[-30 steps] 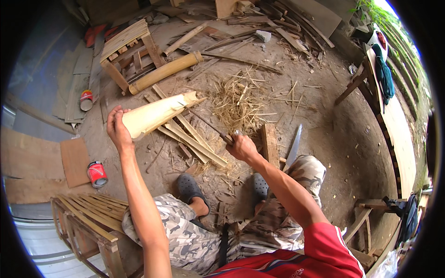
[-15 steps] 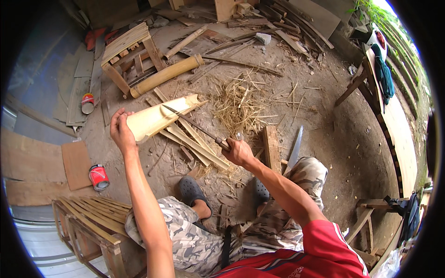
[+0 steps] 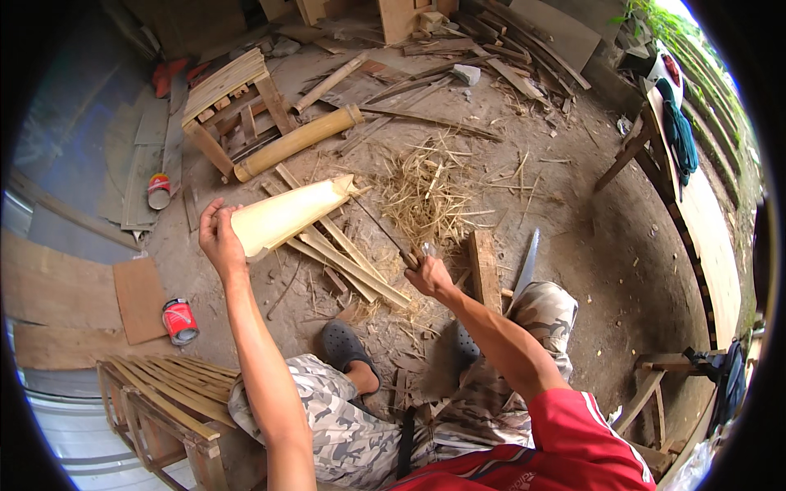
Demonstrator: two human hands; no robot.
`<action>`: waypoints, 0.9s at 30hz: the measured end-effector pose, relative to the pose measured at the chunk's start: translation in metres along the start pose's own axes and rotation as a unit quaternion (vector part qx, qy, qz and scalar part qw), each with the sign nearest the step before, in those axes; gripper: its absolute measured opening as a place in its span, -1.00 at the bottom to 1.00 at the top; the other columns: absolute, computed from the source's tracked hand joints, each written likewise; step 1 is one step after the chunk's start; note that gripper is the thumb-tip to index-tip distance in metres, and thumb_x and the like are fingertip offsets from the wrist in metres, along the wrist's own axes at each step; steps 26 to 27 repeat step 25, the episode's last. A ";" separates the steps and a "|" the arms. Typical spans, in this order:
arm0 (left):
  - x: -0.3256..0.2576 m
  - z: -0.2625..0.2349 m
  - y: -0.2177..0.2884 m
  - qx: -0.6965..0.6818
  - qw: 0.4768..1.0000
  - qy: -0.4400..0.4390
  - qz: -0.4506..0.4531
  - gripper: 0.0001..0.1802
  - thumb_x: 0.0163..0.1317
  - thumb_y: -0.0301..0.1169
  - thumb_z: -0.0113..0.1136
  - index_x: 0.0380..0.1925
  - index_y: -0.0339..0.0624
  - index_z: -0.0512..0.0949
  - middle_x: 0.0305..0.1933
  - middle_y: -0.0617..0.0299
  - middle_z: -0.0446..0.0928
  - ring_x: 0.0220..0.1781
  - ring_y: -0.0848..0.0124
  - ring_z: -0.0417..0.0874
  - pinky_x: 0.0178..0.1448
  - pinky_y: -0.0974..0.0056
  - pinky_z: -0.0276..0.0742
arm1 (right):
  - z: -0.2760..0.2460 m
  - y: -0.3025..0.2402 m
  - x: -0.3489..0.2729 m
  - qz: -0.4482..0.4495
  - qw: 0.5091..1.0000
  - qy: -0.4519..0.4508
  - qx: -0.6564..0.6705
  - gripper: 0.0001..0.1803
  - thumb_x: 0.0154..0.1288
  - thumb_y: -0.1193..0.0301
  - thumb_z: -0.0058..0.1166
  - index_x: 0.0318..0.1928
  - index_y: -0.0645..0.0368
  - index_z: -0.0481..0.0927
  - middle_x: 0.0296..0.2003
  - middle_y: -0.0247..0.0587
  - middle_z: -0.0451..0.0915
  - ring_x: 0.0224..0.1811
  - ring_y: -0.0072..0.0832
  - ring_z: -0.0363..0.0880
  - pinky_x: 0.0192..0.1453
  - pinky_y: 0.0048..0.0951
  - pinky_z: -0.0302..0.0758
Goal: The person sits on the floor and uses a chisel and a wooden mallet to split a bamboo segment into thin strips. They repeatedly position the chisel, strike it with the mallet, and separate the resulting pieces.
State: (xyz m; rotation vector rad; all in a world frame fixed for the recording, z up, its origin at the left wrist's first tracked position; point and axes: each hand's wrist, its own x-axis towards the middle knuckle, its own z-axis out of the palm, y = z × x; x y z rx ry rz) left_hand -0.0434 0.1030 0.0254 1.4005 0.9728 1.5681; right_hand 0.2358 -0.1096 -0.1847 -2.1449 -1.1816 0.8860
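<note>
My left hand (image 3: 219,236) is closed on the near left end of a split bamboo piece (image 3: 286,214), pale inner side up, its far right end jagged. In my right hand (image 3: 429,275) is the handle of a long-bladed knife (image 3: 383,221). The thin dark blade slants up and left, its tip close to the bamboo's jagged end; whether they touch I cannot tell. Beneath the bamboo lie several split bamboo strips (image 3: 360,274) on the ground. Fine shavings (image 3: 432,192) are heaped just beyond my right hand.
A wooden block (image 3: 485,270) and a handsaw (image 3: 528,262) lie by my right knee. A whole bamboo pole (image 3: 299,143) leans by a slatted stool (image 3: 225,90). Red cans (image 3: 179,321) stand at left, near a slatted bench (image 3: 164,385). Scrap wood (image 3: 524,74) is piled at the back.
The knife blade has moved from over the middle of the bamboo to its far jagged end. My right hand has shifted slightly right and down; the bamboo has tilted a little.
</note>
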 end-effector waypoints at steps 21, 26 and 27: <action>-0.007 0.040 0.020 -0.044 0.998 -0.031 -0.011 -0.72 0.38 -0.46 0.00 0.00 -0.38 0.54 -0.29 0.17 0.60 -0.10 0.33 0.69 0.09 0.27 0.59 | 0.025 -0.009 0.023 -0.001 0.986 -0.014 -0.167 -0.64 0.21 0.23 0.01 -0.27 0.30 0.68 -0.39 0.13 0.70 -0.29 -0.12 0.75 -0.21 -0.08 0.65; -0.005 0.027 0.018 -0.115 0.988 -0.101 -0.022 -0.71 0.42 -0.42 0.00 -0.04 -0.38 0.59 -0.28 0.16 0.64 -0.07 0.33 0.68 0.15 0.23 0.56 | -0.055 -0.078 -0.005 0.073 0.963 -0.192 -0.176 -0.57 0.33 0.28 -0.18 -0.05 0.26 0.68 -0.47 -0.06 0.67 -0.45 -0.17 0.72 -0.37 -0.33 0.67; -0.005 0.027 0.018 -0.115 0.988 -0.101 -0.022 -0.71 0.42 -0.42 0.00 -0.04 -0.38 0.59 -0.28 0.16 0.64 -0.07 0.33 0.68 0.15 0.23 0.56 | -0.055 -0.078 -0.005 0.073 0.963 -0.192 -0.176 -0.57 0.33 0.28 -0.18 -0.05 0.26 0.68 -0.47 -0.06 0.67 -0.45 -0.17 0.72 -0.37 -0.33 0.67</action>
